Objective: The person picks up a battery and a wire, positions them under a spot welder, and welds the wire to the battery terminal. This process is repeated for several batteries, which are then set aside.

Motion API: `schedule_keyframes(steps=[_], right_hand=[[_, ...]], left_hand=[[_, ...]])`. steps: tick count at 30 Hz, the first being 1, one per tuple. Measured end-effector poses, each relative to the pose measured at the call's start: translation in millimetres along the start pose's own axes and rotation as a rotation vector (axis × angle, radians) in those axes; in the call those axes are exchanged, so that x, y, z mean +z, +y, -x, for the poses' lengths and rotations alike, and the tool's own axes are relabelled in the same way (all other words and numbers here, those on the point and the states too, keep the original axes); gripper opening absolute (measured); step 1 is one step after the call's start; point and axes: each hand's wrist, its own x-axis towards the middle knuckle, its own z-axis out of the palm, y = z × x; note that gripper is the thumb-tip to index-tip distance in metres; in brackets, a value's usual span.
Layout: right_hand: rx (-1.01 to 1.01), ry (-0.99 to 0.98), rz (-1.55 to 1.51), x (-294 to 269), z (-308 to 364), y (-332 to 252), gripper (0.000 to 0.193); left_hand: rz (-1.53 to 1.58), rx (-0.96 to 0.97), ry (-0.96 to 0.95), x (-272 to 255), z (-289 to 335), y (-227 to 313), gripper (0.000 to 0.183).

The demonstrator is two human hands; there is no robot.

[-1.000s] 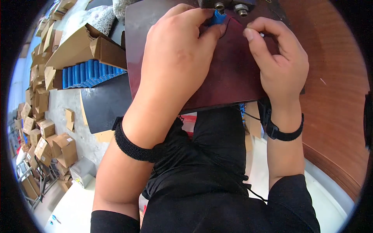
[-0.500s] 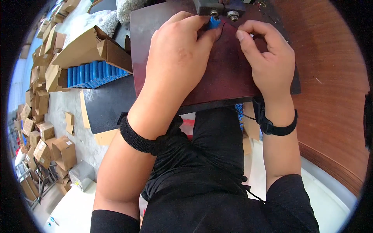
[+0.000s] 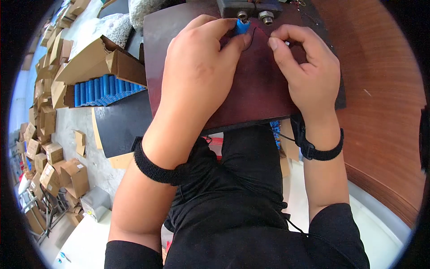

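My left hand is closed, thumb and fingers pinching a blue cylindrical battery cell below the dark metal block of a bench device. The cell's far end is right at one of the block's metal tips; whether they touch I cannot tell. Thin wires, a black one and a reddish one, run from near the cell toward my right hand. That hand is closed too, thumb and forefinger pinching the wires, and a small white connector shows beside the fingers.
Under my hands lies a dark reddish board. An open cardboard box with rows of blue cells stands to the left. Bags of white material lie behind it. A brown wooden surface is at right; several cartons sit farther left.
The board, the metal block, my left hand and the cell sit slightly farther left in view. My right hand has barely moved, and more of the black wire's curve shows.
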Motion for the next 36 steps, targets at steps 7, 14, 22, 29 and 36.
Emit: schedule_keyframes(steps=[7,14,22,29,36], right_hand=[[-0.074,0.035,-0.062,3,1,4,0.01],[-0.076,0.04,0.019,1,2,1,0.008],[-0.068,0.029,-0.093,2,3,3,0.011],[-0.039,0.025,-0.108,1,3,2,0.011],[-0.056,0.035,-0.098,3,2,1,0.01]], left_hand=[[-0.004,0.007,-0.002,-1,1,-2,0.028],[0.04,-0.026,-0.035,-3,-1,4,0.031],[-0.002,-0.11,-0.065,-4,-1,9,0.028],[-0.026,-0.139,-0.082,-5,-1,10,0.026],[-0.034,-0.091,-0.089,-5,-1,8,0.027]])
